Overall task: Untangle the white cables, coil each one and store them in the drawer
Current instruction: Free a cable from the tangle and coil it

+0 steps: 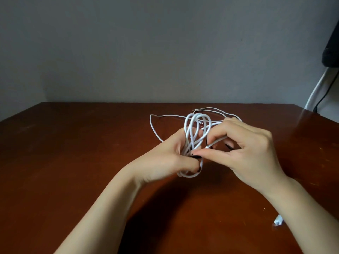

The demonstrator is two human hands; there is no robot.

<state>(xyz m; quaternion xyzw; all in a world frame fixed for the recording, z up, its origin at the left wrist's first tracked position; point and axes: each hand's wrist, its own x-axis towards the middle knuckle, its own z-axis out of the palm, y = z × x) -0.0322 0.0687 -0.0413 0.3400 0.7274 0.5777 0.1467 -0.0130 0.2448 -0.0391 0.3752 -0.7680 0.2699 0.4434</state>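
I log the left hand (165, 159) curled round the coil (194, 125), loops rising above the grip, more looping out below. The right hand (245, 149) pinches a free strand (218, 141) just right of that grip. A loose cable (166, 116) lies on the table (73, 162) beyond both hands. By the right forearm, a white piece (278, 221); I cannot identify it.

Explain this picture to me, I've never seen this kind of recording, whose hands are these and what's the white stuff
No machine here: a person wears a camera on the head, so the one picture looks down at their own bare hands. The left hand grips a bundle of white cable loops above a brown table. The right hand pinches one strand of it. Loose white cable trails on the table behind. A small white piece lies by the right forearm; I cannot tell what it is.
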